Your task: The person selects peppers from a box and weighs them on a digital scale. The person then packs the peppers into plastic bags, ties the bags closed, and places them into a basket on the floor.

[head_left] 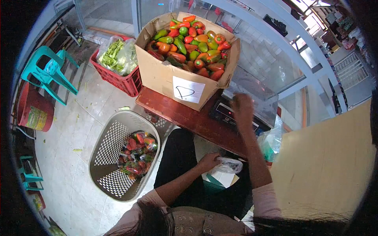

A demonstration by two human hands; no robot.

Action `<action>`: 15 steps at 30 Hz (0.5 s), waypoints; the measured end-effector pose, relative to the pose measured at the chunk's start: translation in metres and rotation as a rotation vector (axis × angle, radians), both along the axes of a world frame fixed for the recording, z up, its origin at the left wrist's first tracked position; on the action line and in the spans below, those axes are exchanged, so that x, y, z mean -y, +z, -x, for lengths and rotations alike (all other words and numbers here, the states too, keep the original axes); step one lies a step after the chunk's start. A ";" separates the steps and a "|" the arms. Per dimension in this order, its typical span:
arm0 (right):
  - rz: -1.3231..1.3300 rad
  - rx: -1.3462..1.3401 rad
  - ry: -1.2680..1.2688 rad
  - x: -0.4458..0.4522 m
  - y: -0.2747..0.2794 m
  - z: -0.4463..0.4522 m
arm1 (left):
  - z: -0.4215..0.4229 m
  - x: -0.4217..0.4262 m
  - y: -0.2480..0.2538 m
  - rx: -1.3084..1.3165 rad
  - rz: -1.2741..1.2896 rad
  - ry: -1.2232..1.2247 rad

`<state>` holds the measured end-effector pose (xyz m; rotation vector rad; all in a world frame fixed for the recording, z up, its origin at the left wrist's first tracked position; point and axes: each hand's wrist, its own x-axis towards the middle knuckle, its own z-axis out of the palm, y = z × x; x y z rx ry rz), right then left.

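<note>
My left hand (208, 162) is closed on the edge of a clear plastic bag (229, 165) above my lap. My right hand (243, 108) is raised over a dark weighing scale (224, 115) with a lit red display. Its fingers are blurred, and whether they hold anything I cannot make out. Beside the scale, a cardboard box (157, 78) full of red, orange and green peppers (191, 47) stands on a red-brown bench (177, 115). A paper with a handwritten mark is stuck to the box's front.
On the floor at left, a beige perforated basket (103, 157) holds bagged peppers (138, 153). Behind it stands a red crate (124, 83) with bagged green vegetables (116, 57). Farther left are a teal stool (49, 69) and red bucket (37, 108). A pale wooden panel (323, 161) borders my right.
</note>
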<state>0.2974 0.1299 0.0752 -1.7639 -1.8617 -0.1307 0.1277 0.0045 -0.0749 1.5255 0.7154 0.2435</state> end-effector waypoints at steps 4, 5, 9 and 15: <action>-0.060 0.011 -0.208 -0.039 -0.010 -0.085 | -0.010 0.007 -0.009 0.025 -0.032 -0.019; 0.019 -0.043 -0.266 -0.044 -0.016 -0.097 | -0.010 0.006 -0.011 0.009 -0.038 -0.025; 0.133 0.096 -0.305 -0.059 -0.035 -0.117 | -0.002 0.000 0.003 0.005 0.048 0.036; -0.311 0.039 -0.047 -0.120 0.038 -0.049 | -0.007 0.004 0.005 0.026 0.084 0.016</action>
